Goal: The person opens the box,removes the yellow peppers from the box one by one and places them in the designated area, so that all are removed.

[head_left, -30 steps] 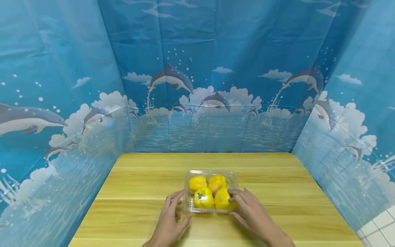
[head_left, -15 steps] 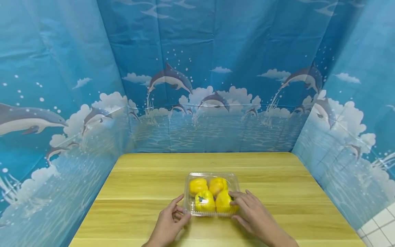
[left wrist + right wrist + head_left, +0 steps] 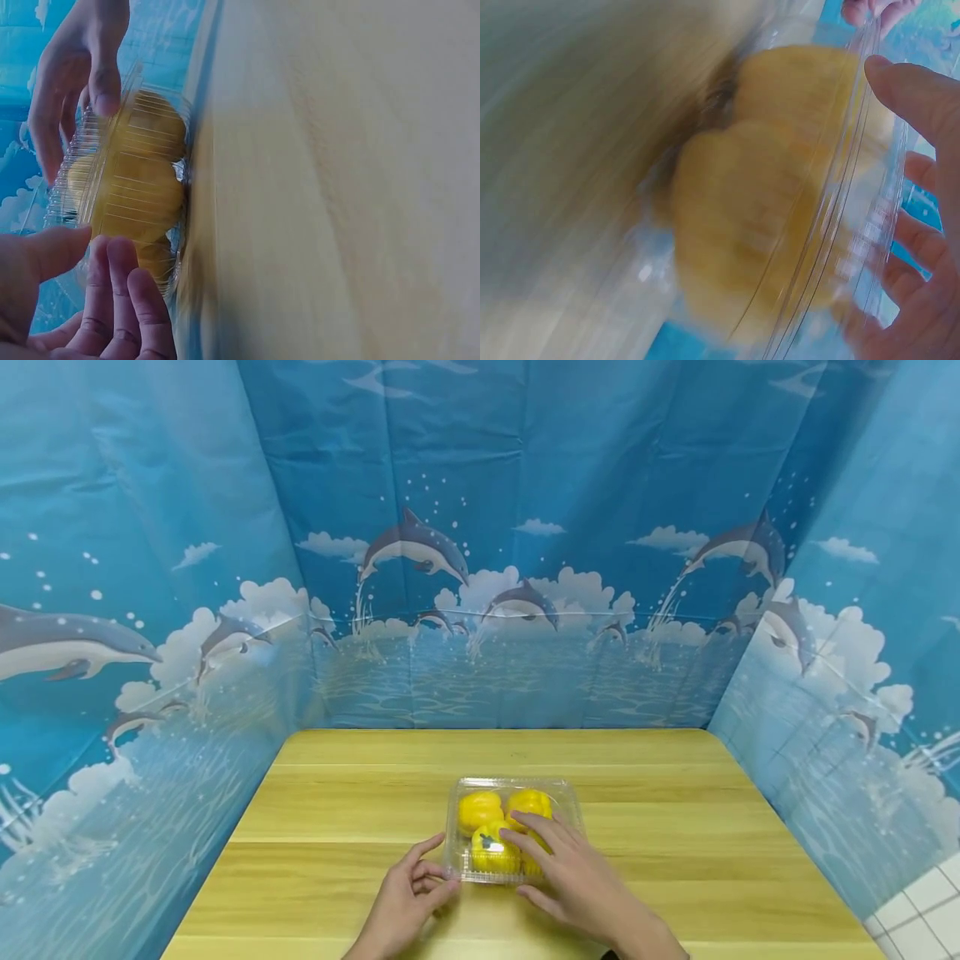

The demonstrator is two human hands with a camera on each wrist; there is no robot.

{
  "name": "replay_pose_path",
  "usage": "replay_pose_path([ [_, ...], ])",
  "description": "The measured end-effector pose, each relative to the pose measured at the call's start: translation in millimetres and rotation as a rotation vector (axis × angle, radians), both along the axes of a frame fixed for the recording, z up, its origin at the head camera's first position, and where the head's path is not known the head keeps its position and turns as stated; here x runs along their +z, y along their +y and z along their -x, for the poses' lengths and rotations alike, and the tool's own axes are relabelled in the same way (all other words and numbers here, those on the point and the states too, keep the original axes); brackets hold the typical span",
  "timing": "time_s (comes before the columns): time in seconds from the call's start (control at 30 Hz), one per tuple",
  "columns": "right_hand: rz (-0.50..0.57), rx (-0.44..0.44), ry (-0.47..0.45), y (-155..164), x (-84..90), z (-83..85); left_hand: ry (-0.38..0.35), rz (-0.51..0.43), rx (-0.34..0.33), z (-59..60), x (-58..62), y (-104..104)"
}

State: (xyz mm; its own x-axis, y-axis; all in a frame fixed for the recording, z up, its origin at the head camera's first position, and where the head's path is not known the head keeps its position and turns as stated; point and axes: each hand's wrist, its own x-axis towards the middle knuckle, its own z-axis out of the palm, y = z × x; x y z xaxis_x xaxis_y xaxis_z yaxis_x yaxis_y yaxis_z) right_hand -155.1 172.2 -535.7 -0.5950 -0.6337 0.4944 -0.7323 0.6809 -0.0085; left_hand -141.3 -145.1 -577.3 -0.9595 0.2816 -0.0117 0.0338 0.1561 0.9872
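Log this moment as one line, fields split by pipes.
left hand: holds clear container at near-left corner | right hand: over its top | yellow peppers: inside | table: beneath

- Table point(image 3: 337, 810): yellowish wood grain, seams running left to right, far corners rounded.
- Far sheet point(image 3: 487, 689): blue, creased; printed leaping dolphins, white clouds, rippled water.
- Left sheet point(image 3: 127, 518): similar print; large grey dolphin point(image 3: 71, 643) at far left, snout pointing right.
- Right sheet point(image 3: 855, 635): similar print, paler blue.
- White tiles point(image 3: 918, 906): near right, below right sheet, grey joints.
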Motion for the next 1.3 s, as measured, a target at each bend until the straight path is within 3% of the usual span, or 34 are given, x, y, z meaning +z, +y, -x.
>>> replay_pose_path([
  [0.5, -0.049, 0.124, -0.102, -54.6, 8.8, 19.1, -0.103, -0.096, 0.011, -0.8, 1.7, -2.3],
  [0.93, -0.094, 0.062, -0.078, -72.6, 9.9, 23.4, -0.173, -0.113, 0.057, 0.3, -4.8, -4.1],
  [1.3, -0.068, 0.038, -0.040, -78.2, 5.3, 24.7, -0.301, -0.238, 0.079, -3.0, -1.3, 1.7],
])
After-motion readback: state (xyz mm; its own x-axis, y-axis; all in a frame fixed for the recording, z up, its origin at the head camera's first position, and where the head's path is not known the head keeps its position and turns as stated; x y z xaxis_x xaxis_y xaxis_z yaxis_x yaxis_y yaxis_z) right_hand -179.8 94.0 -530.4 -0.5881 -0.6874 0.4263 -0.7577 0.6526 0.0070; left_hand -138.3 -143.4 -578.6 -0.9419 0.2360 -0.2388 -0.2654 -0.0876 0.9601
